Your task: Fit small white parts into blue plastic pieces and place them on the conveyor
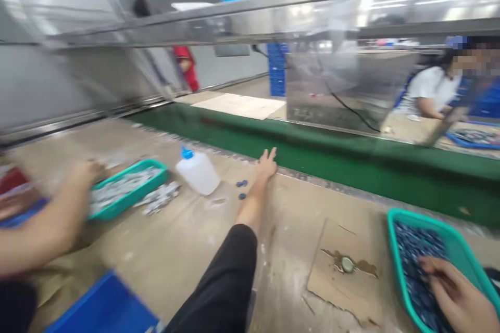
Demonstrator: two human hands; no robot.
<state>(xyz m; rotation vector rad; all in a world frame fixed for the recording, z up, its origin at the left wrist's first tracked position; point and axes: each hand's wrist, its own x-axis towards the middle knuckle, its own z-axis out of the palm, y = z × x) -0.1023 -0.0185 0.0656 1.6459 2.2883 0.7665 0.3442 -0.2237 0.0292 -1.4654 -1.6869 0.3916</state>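
My left hand (pixel 268 164) stretches out to the far edge of the table, beside the green conveyor belt (pixel 332 153). Its fingers are spread and nothing shows in them. Several small dark round pieces (pixel 242 184) lie left of my forearm. My right hand (pixel 463 291) is over a teal basket (pixel 392 218) filled with small dark blue parts (pixel 420 244). Its fingers are curled together among those parts; what they pinch, if anything, is hidden. Between my hands, a round metal cap (pixel 347 265) sits on a wet-stained piece of cardboard (pixel 328 291).
A white squeeze bottle (pixel 199 173) with a blue cap stands left of my arm. Beyond it, a co-worker's blurred arm (pixel 54 218) reaches to a teal basket (pixel 113 212) of pale parts. A blue bin (pixel 105 307) is at the front. Across the belt sits another person (pixel 433 88).
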